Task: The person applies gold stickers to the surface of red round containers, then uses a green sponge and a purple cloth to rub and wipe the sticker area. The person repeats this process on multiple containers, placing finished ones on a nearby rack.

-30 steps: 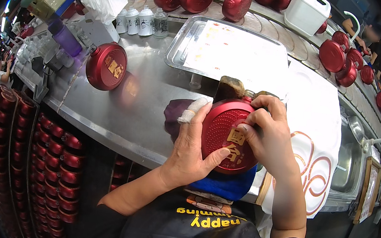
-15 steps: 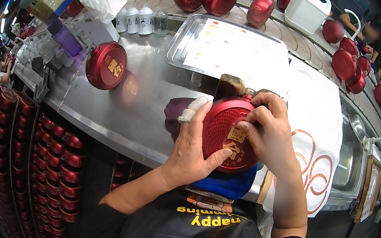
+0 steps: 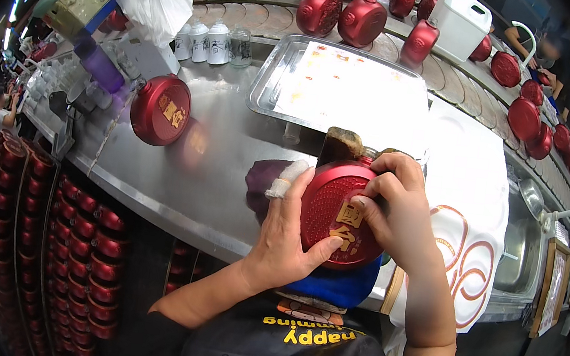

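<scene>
A round, flat red bottle with a dotted face and gold characters leans tilted toward me, its neck pointing away. My left hand is closed around its left edge, thumb on the face below the gold characters. A white wrap covers one finger of that hand. At the upper right of the bottle, my right hand has its thumb and fingertips pinched together against the face beside the characters; anything between them is hidden. Under the bottle lies a blue cloth. A brown-edged pad stands behind it.
Another red bottle stands left on the metal table. A metal tray holds printed sheets. White paper with ring shapes lies at right, near a sink. Beyond, a conveyor carries red bottles; a white jug stands nearby.
Both hands stay on the bottle, nearly unchanged in grip. Bottles on the conveyor have shifted to the right. The whole view has moved slightly.
</scene>
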`<state>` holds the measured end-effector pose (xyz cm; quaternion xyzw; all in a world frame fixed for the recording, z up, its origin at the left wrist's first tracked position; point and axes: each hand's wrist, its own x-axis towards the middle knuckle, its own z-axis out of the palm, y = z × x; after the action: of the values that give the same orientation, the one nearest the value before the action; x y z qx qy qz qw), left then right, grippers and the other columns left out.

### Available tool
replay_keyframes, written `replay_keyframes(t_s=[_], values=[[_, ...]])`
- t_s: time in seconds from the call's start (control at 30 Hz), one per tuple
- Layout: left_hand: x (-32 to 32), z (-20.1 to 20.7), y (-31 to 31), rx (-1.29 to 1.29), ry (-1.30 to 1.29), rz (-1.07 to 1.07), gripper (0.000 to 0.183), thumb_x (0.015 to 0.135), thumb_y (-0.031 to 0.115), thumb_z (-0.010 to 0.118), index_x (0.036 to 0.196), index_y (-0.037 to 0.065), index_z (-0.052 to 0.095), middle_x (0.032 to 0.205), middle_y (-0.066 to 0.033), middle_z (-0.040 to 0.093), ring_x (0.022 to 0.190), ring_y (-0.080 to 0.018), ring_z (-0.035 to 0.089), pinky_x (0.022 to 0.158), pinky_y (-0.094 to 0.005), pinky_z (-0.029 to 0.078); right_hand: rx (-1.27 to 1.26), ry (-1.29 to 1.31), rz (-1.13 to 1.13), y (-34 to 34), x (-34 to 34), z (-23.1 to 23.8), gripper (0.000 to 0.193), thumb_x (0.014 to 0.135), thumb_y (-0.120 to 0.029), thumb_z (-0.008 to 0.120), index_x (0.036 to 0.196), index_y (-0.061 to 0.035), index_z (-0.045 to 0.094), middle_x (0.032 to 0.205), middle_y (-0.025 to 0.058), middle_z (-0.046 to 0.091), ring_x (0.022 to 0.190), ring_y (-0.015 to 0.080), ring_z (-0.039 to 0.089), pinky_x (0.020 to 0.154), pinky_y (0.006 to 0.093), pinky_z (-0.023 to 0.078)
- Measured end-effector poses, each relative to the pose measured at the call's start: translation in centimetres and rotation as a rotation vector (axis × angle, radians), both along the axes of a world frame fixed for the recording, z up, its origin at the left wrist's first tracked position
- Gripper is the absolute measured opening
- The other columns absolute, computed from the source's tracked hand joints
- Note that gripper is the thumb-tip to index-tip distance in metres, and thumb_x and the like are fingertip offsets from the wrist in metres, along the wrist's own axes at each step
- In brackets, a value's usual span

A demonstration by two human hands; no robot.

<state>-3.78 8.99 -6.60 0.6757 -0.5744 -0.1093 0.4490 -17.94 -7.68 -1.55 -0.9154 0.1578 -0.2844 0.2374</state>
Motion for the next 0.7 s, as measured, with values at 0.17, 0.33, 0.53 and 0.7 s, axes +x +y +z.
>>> replay_keyframes(t_s=[0.17, 0.33, 0.53, 0.7], values=[[0.7, 1.0, -0.7, -0.05, 0.022, 0.008, 0.084, 0.094, 0.039, 0.075, 0.152, -0.005, 0.033, 0.146, -0.0314, 0.042, 0.134, -0.0457, 0.045, 0.114, -0.0508, 0.036, -0.082, -0.133, -0.076, -0.3, 0.0, 0.2, 0.017, 0.083, -0.005, 0.076, 0.094, -0.0017, 0.064, 0.115, 0.017, 0.059, 0.114, 0.0381, 0.056, 0.096, 0.0469, 0.048], [2.4, 2.0, -3.3, -0.06, 0.058, 0.032, 0.061, 0.099, 0.043, 0.069, 0.134, -0.004, 0.054, 0.12, -0.0232, 0.063, 0.114, -0.0391, 0.058, 0.102, -0.047, 0.045, -0.222, -0.175, -0.138, 0.4, -1.8, 0.6, 0.026, 0.085, -0.004, 0.075, 0.11, -0.001, 0.068, 0.124, 0.0187, 0.056, 0.12, 0.0408, 0.055, 0.101, 0.0503, 0.046], [2.5, 2.5, -4.7, -0.012, -0.009, 0.037, 0.055, 0.097, 0.043, 0.071, 0.124, -0.003, 0.058, 0.115, -0.0214, 0.064, 0.108, -0.0376, 0.059, 0.096, -0.0472, 0.046, -0.115, 0.008, -0.094, 3.0, -4.0, -0.6, 0.048, 0.084, -0.007, 0.077, 0.131, -0.008, 0.068, 0.135, 0.02, 0.053, 0.126, 0.0414, 0.052, 0.106, 0.0506, 0.044], [2.8, 2.7, -4.9, 0.052, -0.033, 0.03, 0.052, 0.096, 0.041, 0.072, 0.125, 0.0, 0.058, 0.117, -0.0203, 0.063, 0.109, -0.0371, 0.061, 0.097, -0.0452, 0.048, -0.099, 0.087, -0.089, 3.4, -4.2, -1.0, 0.051, 0.088, -0.016, 0.077, 0.138, -0.0144, 0.067, 0.141, 0.0221, 0.051, 0.13, 0.042, 0.049, 0.111, 0.0506, 0.04]])
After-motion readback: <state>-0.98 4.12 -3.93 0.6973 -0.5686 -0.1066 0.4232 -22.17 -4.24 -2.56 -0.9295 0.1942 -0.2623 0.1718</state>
